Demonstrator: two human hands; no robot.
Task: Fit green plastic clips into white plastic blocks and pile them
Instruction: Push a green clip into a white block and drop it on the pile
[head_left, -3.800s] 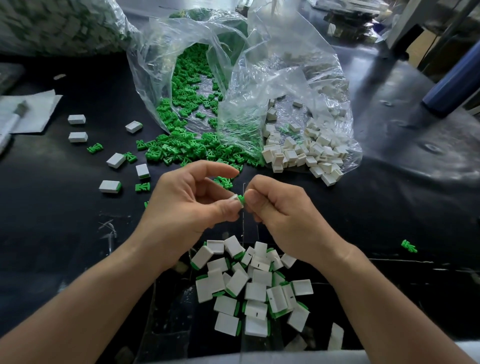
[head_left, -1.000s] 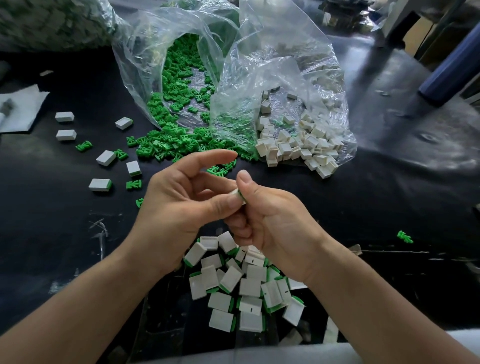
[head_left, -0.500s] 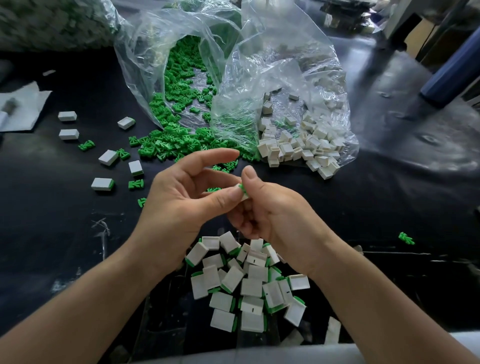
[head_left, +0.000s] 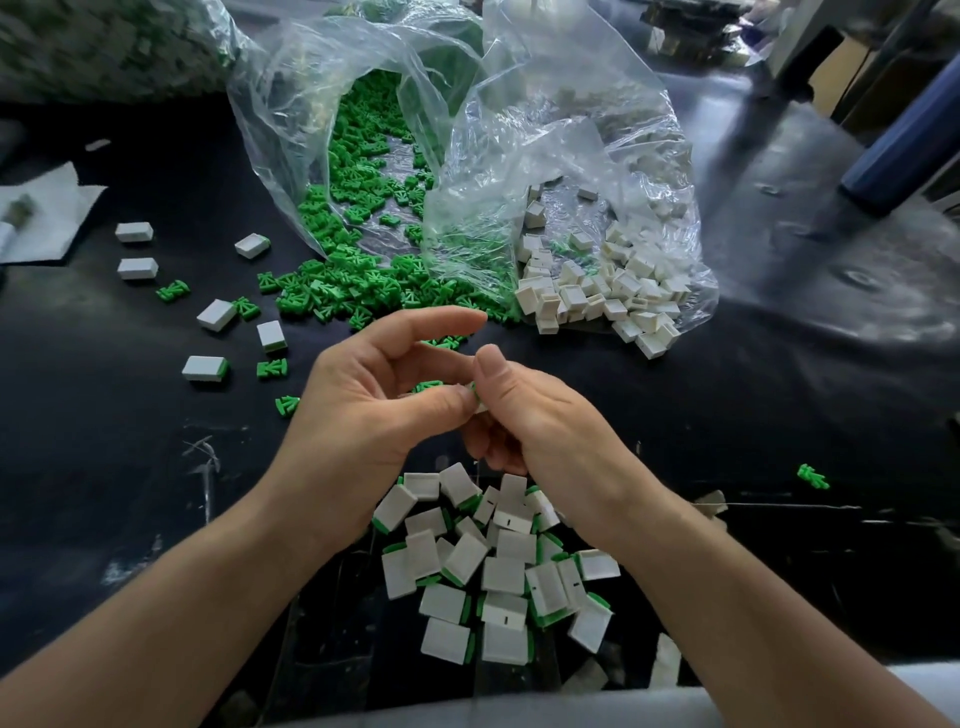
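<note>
Head: clip bag (head_left: 311, 135) beyond pinched block (head_left: 481, 407)

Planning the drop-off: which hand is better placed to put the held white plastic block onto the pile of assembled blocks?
Probably right. Both hands pinch the white plastic block, but the right hand hangs directly over the pile of assembled blocks; the left hand sits beside it.
</note>
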